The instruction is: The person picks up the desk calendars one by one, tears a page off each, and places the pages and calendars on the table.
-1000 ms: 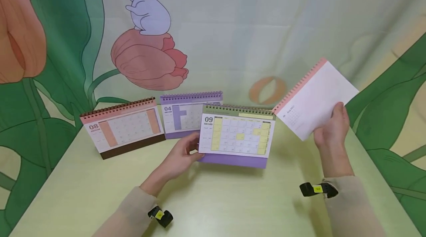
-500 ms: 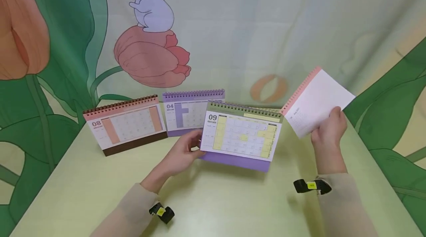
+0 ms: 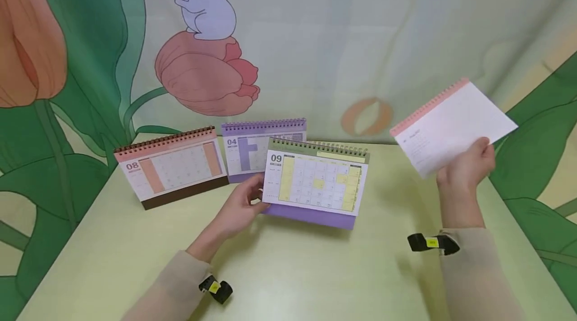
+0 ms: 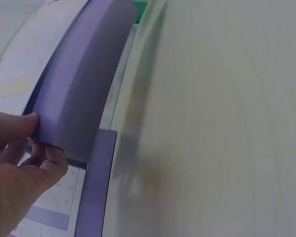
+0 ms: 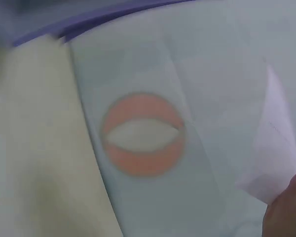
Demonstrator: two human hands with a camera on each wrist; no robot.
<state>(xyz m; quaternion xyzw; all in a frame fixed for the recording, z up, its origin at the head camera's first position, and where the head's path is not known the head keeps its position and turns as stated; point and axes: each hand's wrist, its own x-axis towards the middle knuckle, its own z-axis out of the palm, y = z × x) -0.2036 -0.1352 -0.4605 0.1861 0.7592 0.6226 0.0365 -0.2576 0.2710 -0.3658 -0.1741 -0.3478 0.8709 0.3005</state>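
My left hand [image 3: 239,206] pinches the lower left edge of a spiral-bound desk calendar [image 3: 315,181] with a green-headed 09 page and a purple base. In the left wrist view the thumb lies on one side of the purple base [image 4: 79,84], fingers curled beneath. The calendar is tilted, with a shadow below it. Off to the right, my right hand [image 3: 466,173] holds a white calendar sheet [image 3: 455,125] by its lower edge, thumb on top. The sheet has a pink strip with a row of notches, and small print near one corner. In the right wrist view the sheet [image 5: 276,153] looks bent.
A pink 08 desk calendar [image 3: 176,166] with a brown base stands at the left of the pale table [image 3: 306,271]. Behind the held calendar, a purple 04 calendar [image 3: 248,150] is partly covered. A printed curtain [image 3: 306,50] hangs along the table's back edge.
My right hand has carried the sheet to the right, and its corner no longer meets the 09 calendar's corner. The 09 calendar in my left hand has shifted slightly left since half a second ago.
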